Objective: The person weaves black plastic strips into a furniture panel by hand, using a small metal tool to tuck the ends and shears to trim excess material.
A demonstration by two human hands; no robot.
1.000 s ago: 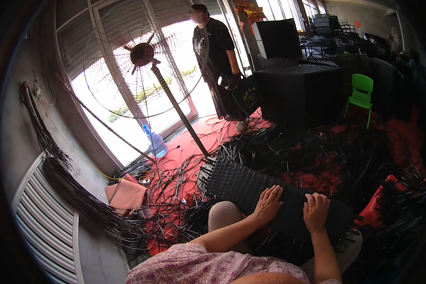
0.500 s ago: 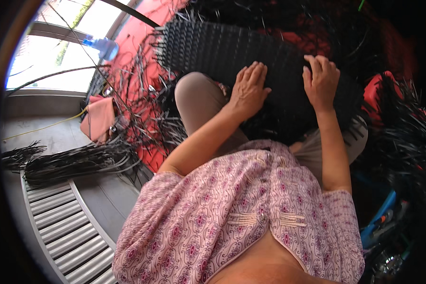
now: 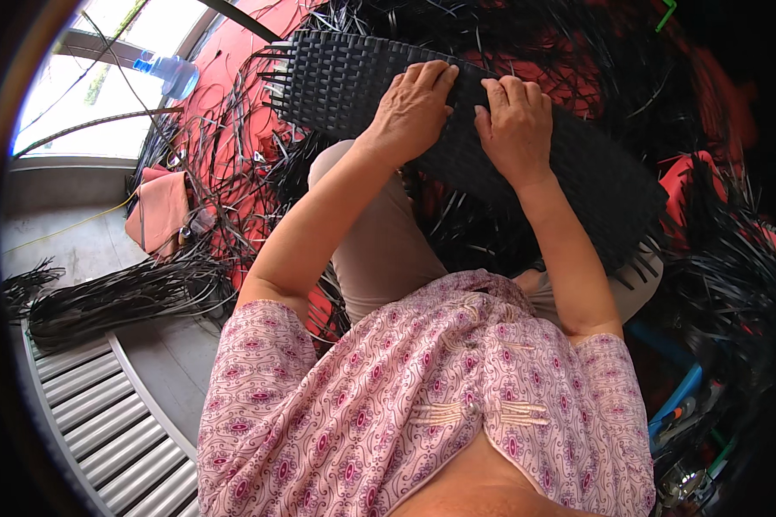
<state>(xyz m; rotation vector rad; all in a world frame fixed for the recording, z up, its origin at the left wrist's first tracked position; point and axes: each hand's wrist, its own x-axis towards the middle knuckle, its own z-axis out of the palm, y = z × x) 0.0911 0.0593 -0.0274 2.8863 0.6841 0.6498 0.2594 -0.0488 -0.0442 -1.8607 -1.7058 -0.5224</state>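
A long black woven panel lies slantwise across my knees, with loose strip ends sticking out at both of its short ends. My left hand is on its middle, the fingers close together and bent at the far edge, the thumb on the weave. Just to the right, my right hand curls its fingers over that same far edge, thumb on the face of the panel. The fingertips of both hands are partly hidden beyond the edge.
Loose black strips cover the red floor all around. On the left are a bundle of black strips, a slatted metal grate, a pink cloth and a clear blue bottle. A blue-edged container stands at lower right.
Both hands have moved left and away from me to the panel's far edge, and their fingers have closed on it. The panel appears more tilted, its weave showing more clearly.
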